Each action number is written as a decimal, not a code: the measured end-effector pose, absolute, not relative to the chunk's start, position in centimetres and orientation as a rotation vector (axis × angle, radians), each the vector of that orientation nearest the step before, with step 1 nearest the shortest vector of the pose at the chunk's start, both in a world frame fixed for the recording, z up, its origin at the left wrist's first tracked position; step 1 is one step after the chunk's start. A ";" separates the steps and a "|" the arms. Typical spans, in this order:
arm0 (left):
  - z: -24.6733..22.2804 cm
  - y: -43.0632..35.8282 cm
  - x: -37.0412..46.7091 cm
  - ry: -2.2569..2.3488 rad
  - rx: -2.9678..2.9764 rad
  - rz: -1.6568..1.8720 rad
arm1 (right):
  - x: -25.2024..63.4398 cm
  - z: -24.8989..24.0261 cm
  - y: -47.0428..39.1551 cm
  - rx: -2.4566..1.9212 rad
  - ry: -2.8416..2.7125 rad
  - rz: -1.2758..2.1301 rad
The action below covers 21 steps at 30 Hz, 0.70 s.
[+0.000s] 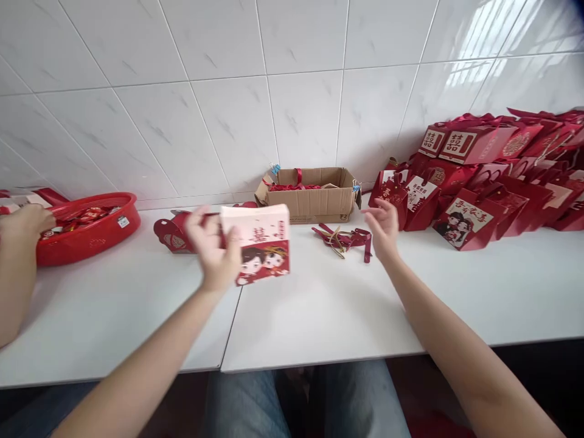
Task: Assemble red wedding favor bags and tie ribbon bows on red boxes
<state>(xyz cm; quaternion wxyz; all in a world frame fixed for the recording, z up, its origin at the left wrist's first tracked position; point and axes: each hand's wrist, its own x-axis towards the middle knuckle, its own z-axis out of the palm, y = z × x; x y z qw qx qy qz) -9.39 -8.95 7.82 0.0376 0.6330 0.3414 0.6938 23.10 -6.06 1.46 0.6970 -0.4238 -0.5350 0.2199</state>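
Note:
My left hand (214,246) holds a pink and red gift box (262,243) up above the table, its thumb on the near side. Two cartoon figures and a Chinese character show on the box. My right hand (383,226) is raised with its fingers apart and nothing in them, between the ribbons and the finished-looking red bags. Dark red and gold ribbons (344,239) lie loose on the white table, left of my right hand. Behind the left hand, a dark red heart-patterned box (173,234) is partly hidden.
A cardboard box (314,204) with red ribbon inside stands by the tiled wall. Red gift bags (474,213) are piled at the right. At the far left, another person's hand (27,222) reaches into a red basket (91,243) of small packets.

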 end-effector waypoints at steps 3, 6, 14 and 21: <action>5.3 -8.2 -3.9 0.902 1.954 1.819 | 18.4 2.8 -7.9 -0.801 -1.355 0.792; 3.9 -7.7 -1.6 0.843 1.975 1.668 | 15.9 2.5 -9.1 -0.645 -1.320 1.020; 2.8 -8.6 -3.0 0.945 2.056 1.558 | 16.6 1.0 -9.7 -0.737 -1.315 0.996; 2.7 -8.9 -2.8 1.005 1.979 1.618 | 16.4 1.2 -9.9 -0.854 -1.350 0.896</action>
